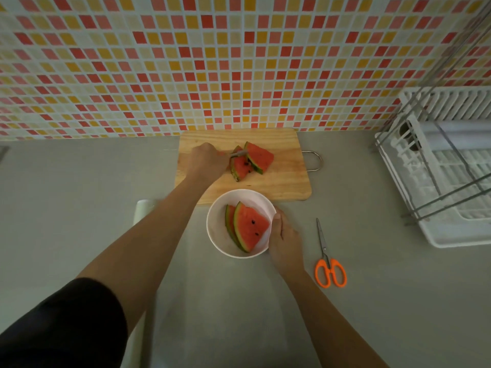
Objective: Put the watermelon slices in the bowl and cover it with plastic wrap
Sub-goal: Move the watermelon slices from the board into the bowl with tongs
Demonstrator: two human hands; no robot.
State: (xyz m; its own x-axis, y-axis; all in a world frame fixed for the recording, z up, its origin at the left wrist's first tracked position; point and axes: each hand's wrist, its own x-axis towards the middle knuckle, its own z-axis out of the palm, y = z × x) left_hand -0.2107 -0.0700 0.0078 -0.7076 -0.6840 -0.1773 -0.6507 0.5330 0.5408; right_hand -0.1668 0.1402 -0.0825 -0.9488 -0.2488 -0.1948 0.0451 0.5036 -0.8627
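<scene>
A white bowl (212,229) stands on the grey counter and holds two watermelon slices (248,227). My right hand (285,241) grips its right rim, thumb on the edge. Behind it, on the wooden cutting board (287,181), lie a few more watermelon slices (259,156), leaning on each other. My left hand (206,162) reaches over the board and holds a thin metal utensil (239,153) whose tip touches those slices. A white roll, seemingly the plastic wrap (142,209), lies left of the bowl, mostly hidden by my left forearm.
Orange-handled scissors (329,266) lie on the counter right of the bowl. A white dish rack (451,181) with a metal frame fills the right side. A tiled wall (239,62) runs along the back of the counter. A pale translucent sheet (225,314) lies on the counter towards me.
</scene>
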